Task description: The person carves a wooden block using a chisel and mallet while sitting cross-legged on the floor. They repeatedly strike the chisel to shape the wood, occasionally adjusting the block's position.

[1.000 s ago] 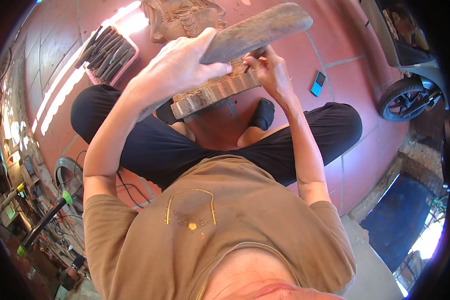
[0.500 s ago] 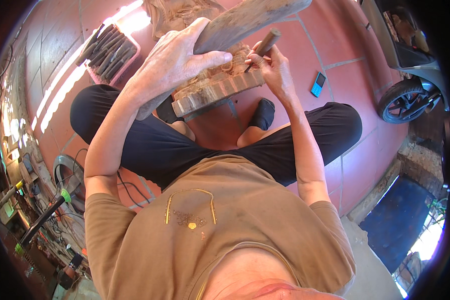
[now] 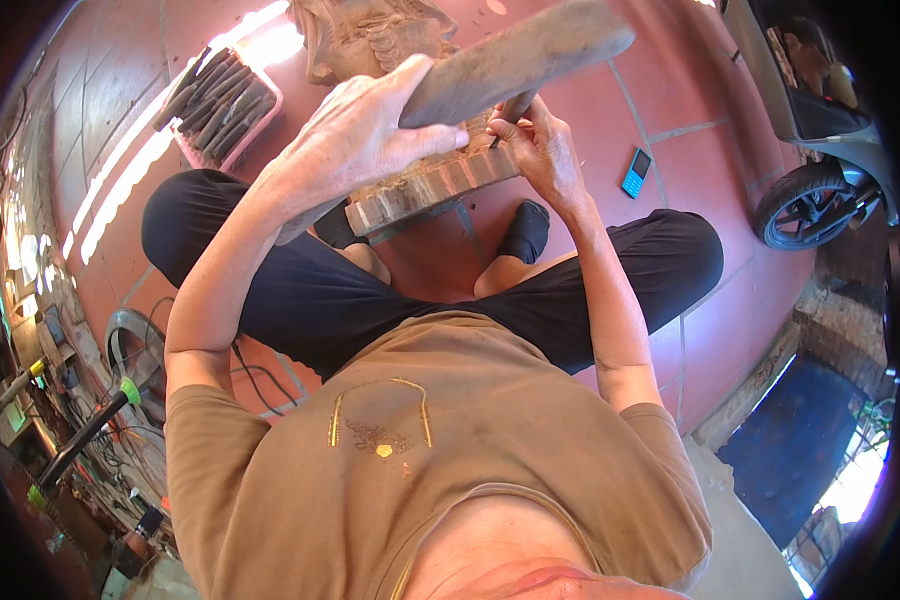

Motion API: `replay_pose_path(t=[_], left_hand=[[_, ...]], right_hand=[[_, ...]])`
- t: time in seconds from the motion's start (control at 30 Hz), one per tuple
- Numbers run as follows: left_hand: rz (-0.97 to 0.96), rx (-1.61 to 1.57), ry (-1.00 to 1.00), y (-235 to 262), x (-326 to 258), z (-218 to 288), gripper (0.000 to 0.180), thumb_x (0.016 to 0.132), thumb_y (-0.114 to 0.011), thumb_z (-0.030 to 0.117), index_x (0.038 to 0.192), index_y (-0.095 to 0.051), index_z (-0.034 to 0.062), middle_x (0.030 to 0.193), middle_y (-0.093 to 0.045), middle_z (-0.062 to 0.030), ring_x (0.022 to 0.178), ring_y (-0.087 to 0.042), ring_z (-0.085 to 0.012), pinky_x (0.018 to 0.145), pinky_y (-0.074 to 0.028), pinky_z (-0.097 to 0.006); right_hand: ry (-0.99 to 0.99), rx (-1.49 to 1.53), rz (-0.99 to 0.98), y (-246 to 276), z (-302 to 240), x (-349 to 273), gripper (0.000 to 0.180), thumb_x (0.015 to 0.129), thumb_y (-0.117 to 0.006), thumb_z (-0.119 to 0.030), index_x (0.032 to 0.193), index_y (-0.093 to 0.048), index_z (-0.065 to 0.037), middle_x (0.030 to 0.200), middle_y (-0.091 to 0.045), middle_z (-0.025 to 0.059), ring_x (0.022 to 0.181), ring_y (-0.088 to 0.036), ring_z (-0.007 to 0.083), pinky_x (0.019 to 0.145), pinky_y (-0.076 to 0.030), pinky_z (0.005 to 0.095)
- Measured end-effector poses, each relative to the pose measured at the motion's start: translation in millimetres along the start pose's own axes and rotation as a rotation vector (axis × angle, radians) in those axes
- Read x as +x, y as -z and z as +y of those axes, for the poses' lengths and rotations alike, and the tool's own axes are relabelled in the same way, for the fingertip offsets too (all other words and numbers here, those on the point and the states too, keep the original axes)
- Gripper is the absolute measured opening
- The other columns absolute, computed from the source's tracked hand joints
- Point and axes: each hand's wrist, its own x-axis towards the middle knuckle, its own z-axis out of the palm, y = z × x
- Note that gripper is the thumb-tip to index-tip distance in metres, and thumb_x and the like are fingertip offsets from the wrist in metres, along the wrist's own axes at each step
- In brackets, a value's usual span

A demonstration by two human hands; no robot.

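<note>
A blue phone [image 3: 636, 173] is seen on the red tiled floor [image 3: 695, 165] at upper right, and a black wheel [image 3: 802, 208] nearer the right edge.

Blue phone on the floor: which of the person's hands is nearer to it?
Right. The right hand is just left of the blue phone; the left hand is farther left, gripping the wooden mallet.

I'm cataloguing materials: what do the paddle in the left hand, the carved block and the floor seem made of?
The paddle: apparently wood, bare and dull, greyish-brown, worn-looking.
The carved block: probably unvarnished wood, matte brown with carved ridges.
The floor: likely ceramic or clay tile, reddish, pale joints, slight sheen.
</note>
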Motion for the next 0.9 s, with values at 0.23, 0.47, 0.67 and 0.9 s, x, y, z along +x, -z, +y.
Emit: replay_pose_path(t=[0.23,0.47,0.67,0.9], left_hand=[[0.216,-0.197,-0.167,-3.3,-0.7,-1.2,0.053,0.09,-0.076,0.036,0.12,-0.054,-0.0022,0.094,-0.068,-0.0224,0.085,-0.069,-0.0271,0.079,-0.052,-0.04],[-0.019,0.104,0.032,-2.7,-1.2,-15.4,0.077,0.086,-0.077,0.046,0.134,-0.05,-0.0089,0.093,-0.068,-0.0279,0.089,-0.07,-0.0347,0.082,-0.052,-0.043],[0.034,0.052,0.056,1.4,-5.2,-14.6,0.081,0.087,-0.077,0.046,0.137,-0.048,-0.0098,0.106,-0.068,-0.0293,0.101,-0.069,-0.0367,0.09,-0.051,-0.044],[0.234,-0.039,-0.131,0.4,-6.8,-21.2,0.069,0.087,-0.076,0.046,0.123,-0.053,-0.0076,0.094,-0.066,-0.0285,0.088,-0.067,-0.0391,0.082,-0.05,-0.044]], right_hand=[[0.051,0.012,-0.008,-2.3,-0.3,1.2,0.025,0.093,-0.071,-0.009,0.113,-0.057,-0.006,0.089,-0.071,0.0104,0.076,-0.071,0.0244,0.071,-0.055,0.0347],[0.075,0.102,0.072,-1.8,8.9,-21.9,0.025,0.092,-0.068,0.003,0.113,-0.057,-0.004,0.1,-0.069,0.0082,0.093,-0.07,0.0193,0.081,-0.057,0.0327],[0.362,0.049,0.119,-3.4,19.1,-42.5,0.028,0.089,-0.07,0.008,0.11,-0.057,-0.005,0.105,-0.067,0.0102,0.099,-0.069,0.0228,0.083,-0.058,0.0329],[0.004,0.397,0.148,-0.5,19.8,-32.7,0.022,0.094,-0.066,0.006,0.112,-0.057,-0.002,0.105,-0.068,0.0085,0.1,-0.068,0.0172,0.091,-0.056,0.0324]])
